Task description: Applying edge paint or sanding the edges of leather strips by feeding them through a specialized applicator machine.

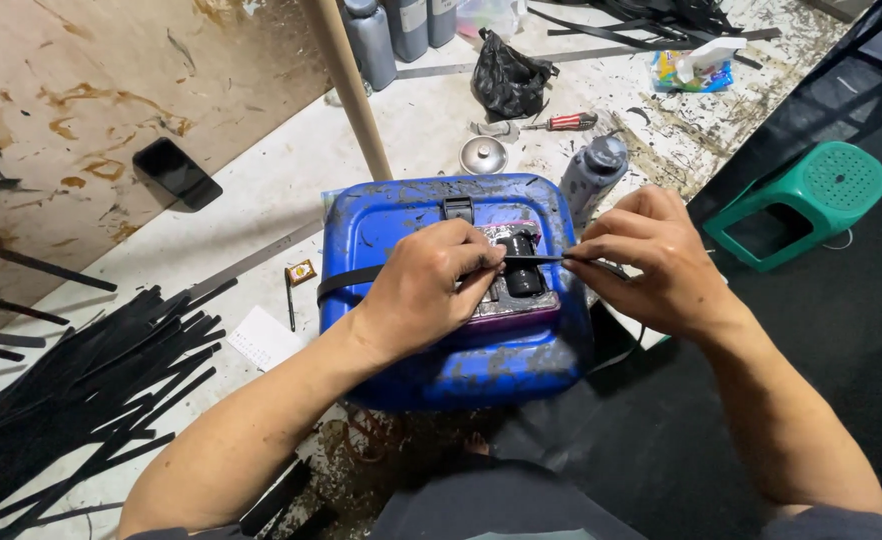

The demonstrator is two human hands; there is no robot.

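The left hand and right hand each pinch a thin black strip in their fingers, stretching it level over a blue box on the floor, above the box's small black bottle.

Green plastic stool at right on dark mat. Red-handled screwdriver near black crumpled bag. Round metal lid beside grey bottle. More grey bottles up top. Black phone on stained board. Pile of black strips at left. Wooden pole leaning.
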